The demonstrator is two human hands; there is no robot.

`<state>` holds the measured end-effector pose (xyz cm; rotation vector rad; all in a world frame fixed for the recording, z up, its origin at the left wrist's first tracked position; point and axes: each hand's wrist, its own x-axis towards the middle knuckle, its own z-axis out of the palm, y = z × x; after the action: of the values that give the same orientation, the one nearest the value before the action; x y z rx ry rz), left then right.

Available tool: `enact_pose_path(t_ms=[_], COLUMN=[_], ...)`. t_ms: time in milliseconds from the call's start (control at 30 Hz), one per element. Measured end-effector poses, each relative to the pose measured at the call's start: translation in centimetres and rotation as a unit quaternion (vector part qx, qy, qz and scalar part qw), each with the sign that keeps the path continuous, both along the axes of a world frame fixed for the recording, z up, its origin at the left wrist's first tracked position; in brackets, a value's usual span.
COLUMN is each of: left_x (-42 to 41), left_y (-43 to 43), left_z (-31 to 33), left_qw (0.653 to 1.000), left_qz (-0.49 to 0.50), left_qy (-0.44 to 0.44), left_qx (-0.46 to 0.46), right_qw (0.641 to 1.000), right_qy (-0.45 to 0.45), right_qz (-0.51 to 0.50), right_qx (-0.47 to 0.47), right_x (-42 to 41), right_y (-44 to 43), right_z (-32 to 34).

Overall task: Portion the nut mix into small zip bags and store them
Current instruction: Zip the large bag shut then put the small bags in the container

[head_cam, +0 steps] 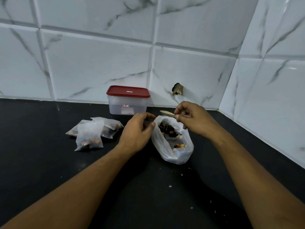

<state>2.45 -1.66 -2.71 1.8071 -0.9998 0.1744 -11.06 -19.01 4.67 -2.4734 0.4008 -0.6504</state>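
Observation:
A large clear plastic bag [175,154] lies open on the black counter with dark and orange nut mix [168,129] inside. My left hand [138,131] sits at the bag's left rim, fingers curled; whether it pinches the plastic I cannot tell. Above the bag's mouth my right hand [193,119] pinches a small wooden spoon [166,113], bowl pointing left. Three small filled zip bags [90,138] lie in a pile to the left. A clear tub with a red lid [127,91] stands shut against the wall behind.
The black counter [41,162] meets white marble-look tiled walls [99,63] at the back and right, forming a corner. A small damaged hole [177,89] marks the back wall. Crumbs [170,186] dot the counter in front of the large bag.

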Motion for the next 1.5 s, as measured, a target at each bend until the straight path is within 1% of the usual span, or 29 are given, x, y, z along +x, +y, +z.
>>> enact_pose_path(t_ms=[100,233,333,433,533,633,867,1033,1100,1233,1500], left_x=[0.3,0.6,0.8,1.1,1.2,1.4,1.7,2.0,1.9,2.0,1.9], left_y=[0.0,-0.3,-0.5,-0.5,-0.7,-0.8,-0.6,-0.7,-0.7,-0.8,-0.9], left_z=[-0.1,-0.1,0.1,0.0,-0.2,-0.3,-0.3,-0.4,-0.4,-0.4,-0.4], left_qw=[1.000,1.000,0.999,0.997,0.994,0.990,0.986,0.986,0.986,0.986,0.985], left_qz=[0.003,0.000,-0.001,-0.005,-0.010,-0.007,-0.003,-0.001,-0.003,-0.002,-0.002], left_qy=[0.002,0.013,0.042,0.079,0.105,0.133,0.159,0.160,0.163,0.165,0.169], left_qx=[0.002,0.008,0.005,-0.001,-0.014,-0.035,-0.041,-0.038,-0.034,-0.037,-0.040], right_qw=[0.999,0.999,0.998,0.996,0.993,0.988,0.985,0.972,0.970,0.974,0.978], right_qy=[-0.027,-0.032,-0.034,-0.023,0.011,0.046,0.105,0.186,0.201,0.210,0.204], right_qz=[-0.005,-0.024,-0.057,-0.079,-0.100,-0.115,-0.119,-0.086,-0.068,-0.047,-0.044], right_qx=[0.021,-0.003,0.000,-0.027,-0.068,-0.089,-0.072,-0.112,-0.119,-0.067,0.020], right_x=[1.9,4.7,6.9,9.1,11.0,12.9,16.8,17.9,18.1,18.4,19.2], right_y=[0.4,0.2,-0.3,-0.7,-1.3,-1.9,-3.0,-3.3,-3.4,-3.7,-4.7], right_z=[0.0,0.5,1.0,0.9,0.4,0.2,-0.8,-1.4,-1.6,-1.3,-1.8])
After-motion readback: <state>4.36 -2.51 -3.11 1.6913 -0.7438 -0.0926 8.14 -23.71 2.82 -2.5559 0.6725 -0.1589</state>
